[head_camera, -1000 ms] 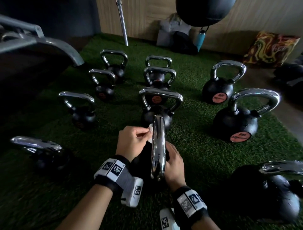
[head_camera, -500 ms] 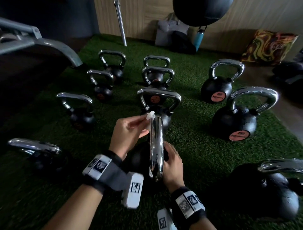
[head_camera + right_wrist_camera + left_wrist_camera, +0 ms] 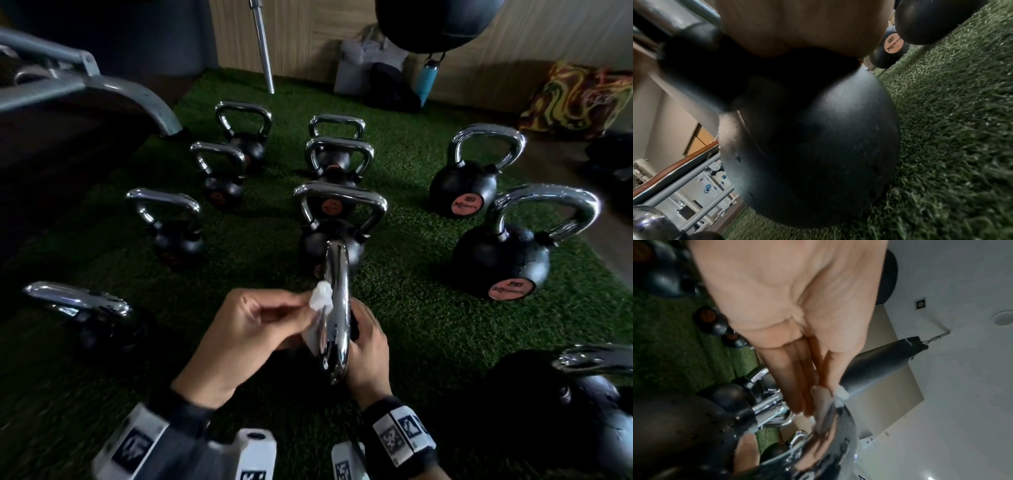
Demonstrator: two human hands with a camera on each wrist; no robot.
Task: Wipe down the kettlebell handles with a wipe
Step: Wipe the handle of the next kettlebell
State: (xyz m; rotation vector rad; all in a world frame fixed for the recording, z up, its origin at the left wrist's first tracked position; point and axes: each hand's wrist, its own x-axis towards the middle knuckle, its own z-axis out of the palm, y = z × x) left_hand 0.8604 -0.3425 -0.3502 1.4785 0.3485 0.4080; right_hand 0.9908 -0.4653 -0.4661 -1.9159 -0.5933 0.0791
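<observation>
While left fingers [image 3: 291, 305] pinch the wipe [image 3: 320, 297] — right fingers' grip stays hidden.

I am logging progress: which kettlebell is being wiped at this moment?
The nearest kettlebell, its chrome handle edge-on between both hands; the left hand presses the wipe on it.

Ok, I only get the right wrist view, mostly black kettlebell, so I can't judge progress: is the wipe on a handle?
Observer: Yes. The left hand pinches the white wipe against the chrome handle.
Operator: Which side?
Observer: Its left side, about halfway up; the handle stands edge-on to the head camera.
Operator: And the other hand?
Observer: The right hand grips low on the handle's right side.
</observation>
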